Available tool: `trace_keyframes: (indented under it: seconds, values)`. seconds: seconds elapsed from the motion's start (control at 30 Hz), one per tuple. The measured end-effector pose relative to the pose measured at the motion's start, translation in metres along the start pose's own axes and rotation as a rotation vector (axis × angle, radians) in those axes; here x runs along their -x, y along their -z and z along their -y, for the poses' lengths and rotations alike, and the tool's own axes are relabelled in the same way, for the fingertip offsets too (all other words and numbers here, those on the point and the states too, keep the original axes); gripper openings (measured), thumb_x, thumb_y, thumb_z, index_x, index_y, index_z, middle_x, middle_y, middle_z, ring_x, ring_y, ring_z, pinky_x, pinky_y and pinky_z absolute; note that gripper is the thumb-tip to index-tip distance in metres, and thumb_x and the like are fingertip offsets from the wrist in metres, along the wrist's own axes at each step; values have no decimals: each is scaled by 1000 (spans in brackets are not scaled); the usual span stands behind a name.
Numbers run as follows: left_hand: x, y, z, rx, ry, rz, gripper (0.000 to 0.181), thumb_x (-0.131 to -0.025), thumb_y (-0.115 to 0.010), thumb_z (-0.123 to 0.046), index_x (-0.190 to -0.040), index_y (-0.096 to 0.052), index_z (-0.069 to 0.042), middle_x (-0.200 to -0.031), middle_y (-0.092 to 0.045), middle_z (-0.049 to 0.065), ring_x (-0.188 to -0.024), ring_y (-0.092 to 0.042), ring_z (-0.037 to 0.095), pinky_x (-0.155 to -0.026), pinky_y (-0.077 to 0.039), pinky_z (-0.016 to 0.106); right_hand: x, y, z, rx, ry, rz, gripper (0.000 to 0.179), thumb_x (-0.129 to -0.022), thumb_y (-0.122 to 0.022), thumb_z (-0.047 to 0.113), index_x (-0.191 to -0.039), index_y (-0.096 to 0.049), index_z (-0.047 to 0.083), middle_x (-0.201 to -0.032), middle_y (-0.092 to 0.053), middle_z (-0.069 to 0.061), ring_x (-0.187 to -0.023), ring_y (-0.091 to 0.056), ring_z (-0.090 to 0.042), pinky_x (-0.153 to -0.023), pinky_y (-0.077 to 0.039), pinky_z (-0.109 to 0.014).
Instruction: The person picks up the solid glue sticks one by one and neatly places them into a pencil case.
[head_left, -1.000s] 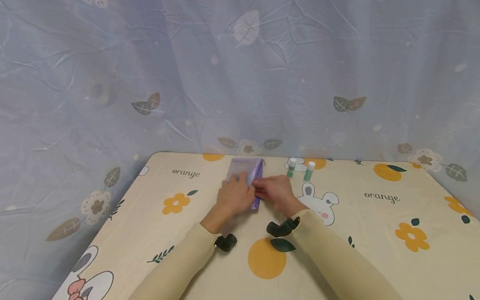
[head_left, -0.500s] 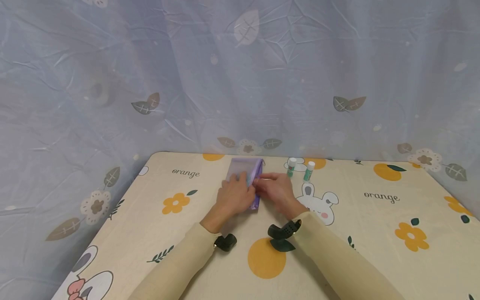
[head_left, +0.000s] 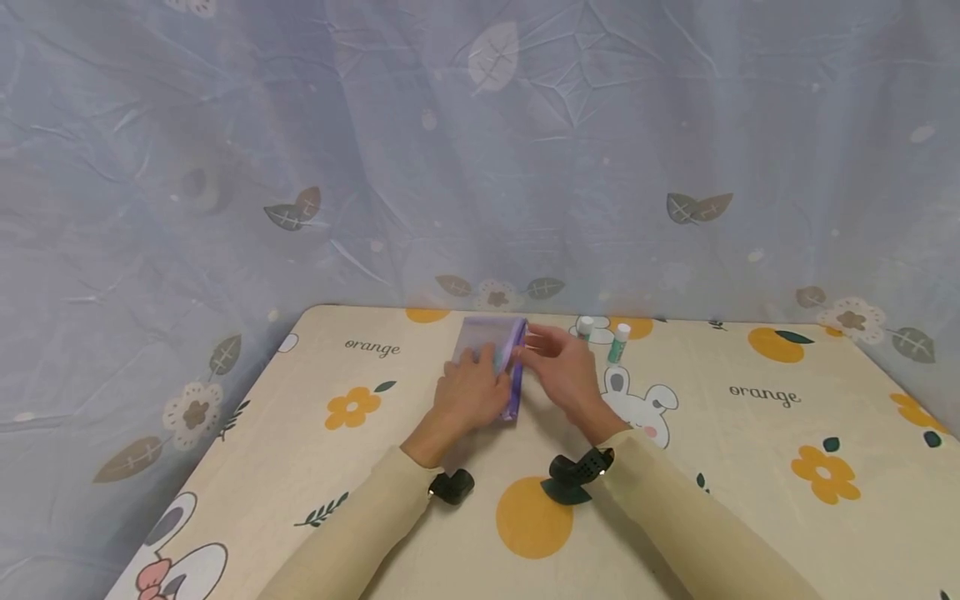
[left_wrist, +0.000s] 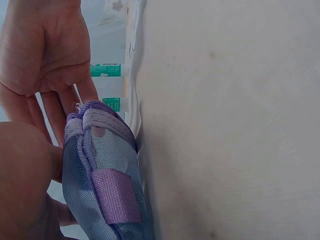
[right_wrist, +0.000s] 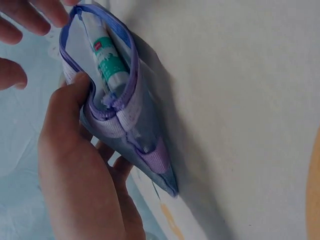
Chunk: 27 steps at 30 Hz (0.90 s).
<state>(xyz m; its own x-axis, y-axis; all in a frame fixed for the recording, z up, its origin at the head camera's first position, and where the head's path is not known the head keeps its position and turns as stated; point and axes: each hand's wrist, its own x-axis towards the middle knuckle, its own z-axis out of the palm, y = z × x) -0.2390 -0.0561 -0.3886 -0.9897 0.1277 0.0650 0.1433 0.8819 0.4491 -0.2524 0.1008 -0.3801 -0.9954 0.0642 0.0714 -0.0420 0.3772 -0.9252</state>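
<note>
Since half a second ago, the right hand [head_left: 562, 367] has slid along the pouch [right_wrist: 125, 125] toward the far end of its mouth, now covering part of one upright glue stick [head_left: 585, 327]; the left hand [head_left: 472, 387] has stayed put. Nearest, two cream sleeves [head_left: 360, 533] reach in over the tabletop [head_left: 420, 575], a black wrist device [head_left: 452, 486] at each cuff, with a printed orange [head_left: 534, 525] between them. Beyond these, the pouch rests left of the tabletop's middle, close to the far edge. The left hand is clamped on it, thumb at the rim and fingers along the outer side. The right hand's fingers and thumb stand apart beside the rim's far end; whether a fingertip touches it I cannot tell. Purple-edged, the mouth gapes toward the right, a green-and-white tube [right_wrist: 110, 62] inside. On the left, a broad stretch of printed cloth runs from pouch to left edge; on the right, the right hand fills the room before the covered stick and its upright neighbour [head_left: 618, 343], past which a wider stretch runs to the right edge. Along the far edge hangs a grey-blue curtain [head_left: 480, 167].
</note>
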Motion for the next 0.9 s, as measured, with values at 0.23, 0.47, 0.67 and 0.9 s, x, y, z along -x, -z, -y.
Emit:
trace_keyframes:
  seconds: [0.23,0.47,0.67,0.9]
  values:
    - [0,-1,1,7,2,4,57,-107,-47,-35,-157,-43,-8,-143,-55,25,-123,-56,53,-101,-49,65,-1,8,1,-11,98,12,61,-96,-80,28,-152,-58,14,-150,-65,-10,-138,-64,-30,-112,-52,-46]
    - [1,0,-1,2,1,5,56,-108,-48,-35,-157,-44,-9,-142,-56,25,-121,-58,53,-100,-50,65,-4,15,-1,11,149,22,65,-96,-79,30,-154,-55,13,-154,-62,-9,-139,-63,-30,-112,-53,-47]
    - [1,0,-1,-8,-1,3,56,-108,-47,-34,-157,-44,-8,-141,-57,25,-120,-58,53,-99,-50,64,-5,20,-2,28,170,23,65,-98,-78,31,-156,-53,14,-158,-58,-8,-141,-61,-30,-111,-53,-48]
    - [1,0,-1,3,0,6,57,-108,-46,-34,-158,-43,-8,-143,-56,26,-122,-57,54,-101,-49,65,-6,29,-2,9,184,6,64,-98,-77,30,-155,-54,15,-158,-59,-7,-141,-62,-30,-110,-54,-50]
